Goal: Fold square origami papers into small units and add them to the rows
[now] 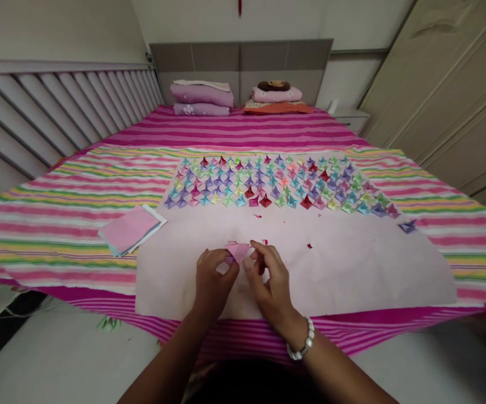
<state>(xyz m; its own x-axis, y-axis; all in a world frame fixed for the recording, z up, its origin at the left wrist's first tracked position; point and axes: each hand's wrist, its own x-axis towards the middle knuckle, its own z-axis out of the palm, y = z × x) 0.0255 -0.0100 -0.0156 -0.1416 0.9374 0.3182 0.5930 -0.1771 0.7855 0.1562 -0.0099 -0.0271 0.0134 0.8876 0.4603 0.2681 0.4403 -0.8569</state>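
Note:
A small piece of pink folded paper point(239, 251), roughly triangular, is held just above the pale sheet point(352, 264). My left hand point(214, 280) grips it from the left between thumb and fingers. At its right corner, the curled thumb and index finger of my right hand point(271, 280) close around the edge; the exact contact is hard to make out. Rows of small folded paper cranes point(263, 182) in many colours cover the far part of the sheet. A single purple paper crane point(408, 226) stands apart at the sheet's right edge.
To the left lies a stack of square papers point(131, 230), pink on top. Tiny red paper scraps point(309, 246) dot the sheet. The striped bed point(66, 224) extends to a headboard point(285, 56) with folded bedding point(203, 95). Rails point(58, 106) run along the left, a wardrobe point(448, 84) on the right.

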